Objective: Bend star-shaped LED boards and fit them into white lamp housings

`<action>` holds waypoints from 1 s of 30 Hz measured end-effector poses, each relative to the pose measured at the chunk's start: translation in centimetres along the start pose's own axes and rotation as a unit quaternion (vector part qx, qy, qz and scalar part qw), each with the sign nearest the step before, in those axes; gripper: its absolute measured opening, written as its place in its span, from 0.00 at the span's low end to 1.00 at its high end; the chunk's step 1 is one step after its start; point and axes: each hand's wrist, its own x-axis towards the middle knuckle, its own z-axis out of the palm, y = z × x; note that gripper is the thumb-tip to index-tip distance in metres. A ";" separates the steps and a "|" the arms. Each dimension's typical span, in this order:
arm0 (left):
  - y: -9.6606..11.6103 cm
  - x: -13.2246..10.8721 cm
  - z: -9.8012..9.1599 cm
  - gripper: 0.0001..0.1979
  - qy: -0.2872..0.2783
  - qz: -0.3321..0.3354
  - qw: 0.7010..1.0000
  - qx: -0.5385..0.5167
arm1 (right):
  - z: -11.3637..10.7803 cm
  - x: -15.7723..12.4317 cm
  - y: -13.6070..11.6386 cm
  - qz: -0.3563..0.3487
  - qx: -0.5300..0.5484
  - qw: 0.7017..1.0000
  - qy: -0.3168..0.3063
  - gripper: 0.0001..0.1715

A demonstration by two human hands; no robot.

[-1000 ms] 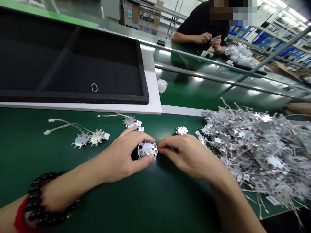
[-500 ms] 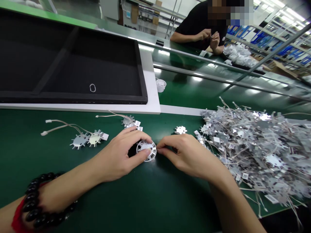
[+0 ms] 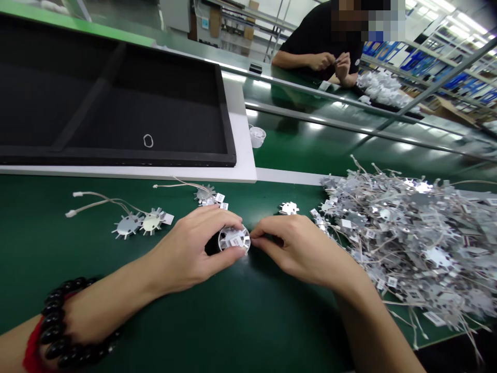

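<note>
A round white plastic housing [image 3: 247,234] stands on the green table, with a spiked metal plate and a small white label [image 3: 236,241] inside its ring. My left hand [image 3: 194,246] is curled around its left side, thumb at the near rim and fingers at the far rim. At the right edge of the housing, my right hand [image 3: 295,243] has thumb and forefinger pinched together; whatever lies between the tips is hidden. Just beyond my hands is a loose spiked metal plate [image 3: 288,208]. Two more plates [image 3: 152,221] with cables lie left of my left hand.
A big heap of spiked metal plates with wires [image 3: 427,243] covers the right side. A black tray [image 3: 174,103] on a white board stands at the back left. A white cup-shaped part [image 3: 257,137] sits behind. Across the bench, a person [image 3: 318,36] works with both hands.
My left thumb has slid right, from over the plate to the near rim, uncovering the white label. My right hand stays at the housing's edge. The person opposite has lowered one hand slightly.
</note>
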 end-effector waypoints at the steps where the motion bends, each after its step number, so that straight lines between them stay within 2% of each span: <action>1: 0.0 0.0 0.0 0.10 0.000 0.005 1.000 0.003 | 0.0 0.0 0.0 0.000 0.001 1.000 -0.001 0.10; 18: 0.1 0.4 -0.3 0.06 -0.009 -0.021 0.999 -0.039 | 0.0 0.2 -0.1 0.013 -0.044 0.999 0.012 0.08; 25: 0.0 0.4 -0.1 0.06 -0.008 0.002 0.999 -0.036 | 0.3 0.3 -0.2 0.066 0.007 0.997 -0.048 0.10; 30: -0.1 0.0 0.0 0.07 -0.005 0.025 1.000 0.001 | 0.1 0.4 0.2 0.067 0.060 0.995 -0.050 0.11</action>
